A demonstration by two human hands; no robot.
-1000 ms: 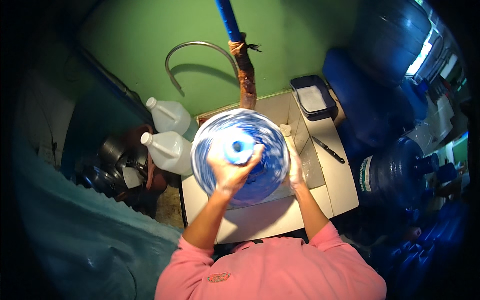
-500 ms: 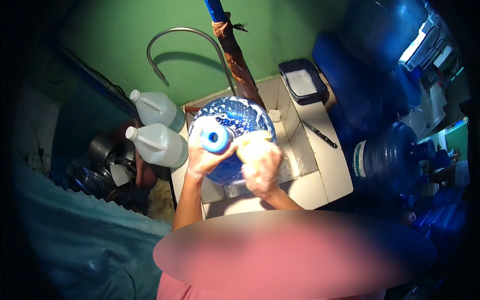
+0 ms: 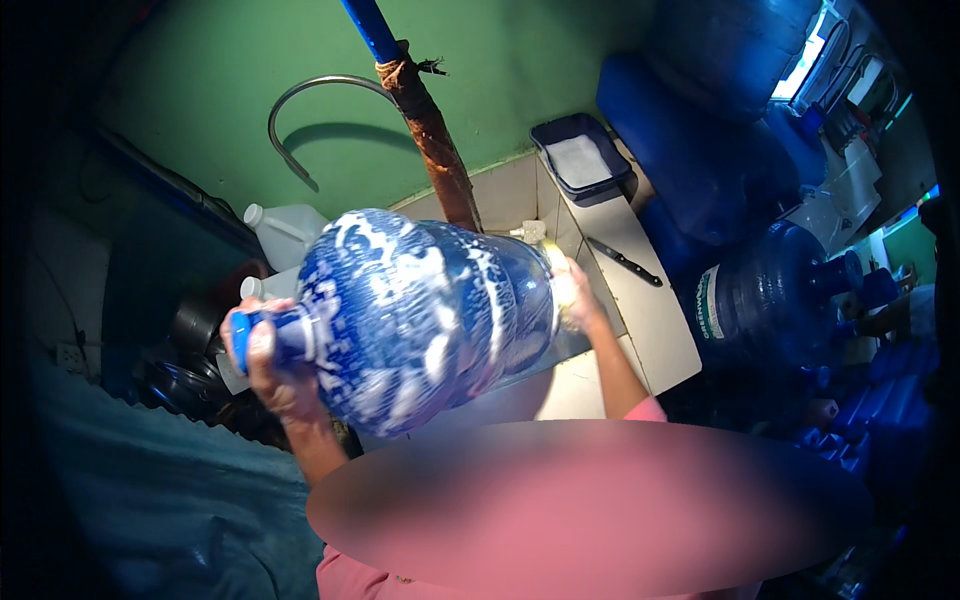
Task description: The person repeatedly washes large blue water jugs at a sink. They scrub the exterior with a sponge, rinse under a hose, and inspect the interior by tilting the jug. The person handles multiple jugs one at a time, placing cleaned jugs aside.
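A large blue water jug (image 3: 410, 320), streaked with white suds, lies on its side above the tiled sink (image 3: 612, 300). Its neck, with a lighter blue rim, points left, and my left hand (image 3: 280, 380) is closed around it. At the jug's base on the right, my right hand (image 3: 584, 300) presses a pale yellow sponge (image 3: 556, 268) against the bottom. Part of the sponge is hidden by my fingers. Suds cover most of the jug's shoulder and ribbed side.
A black-handled knife (image 3: 628, 262) lies on the right ledge, below a dark basin (image 3: 582, 160) of whitish suds. Left of the jug are white plastic jugs (image 3: 285, 235) and dark pots (image 3: 198, 322). A wrapped post (image 3: 440, 160) rises behind; blue jugs (image 3: 765, 290) stand right.
The jug has tipped from mouth-up onto its side, its neck swinging left with my left hand. My right hand and the sponge have moved from its top to its base.
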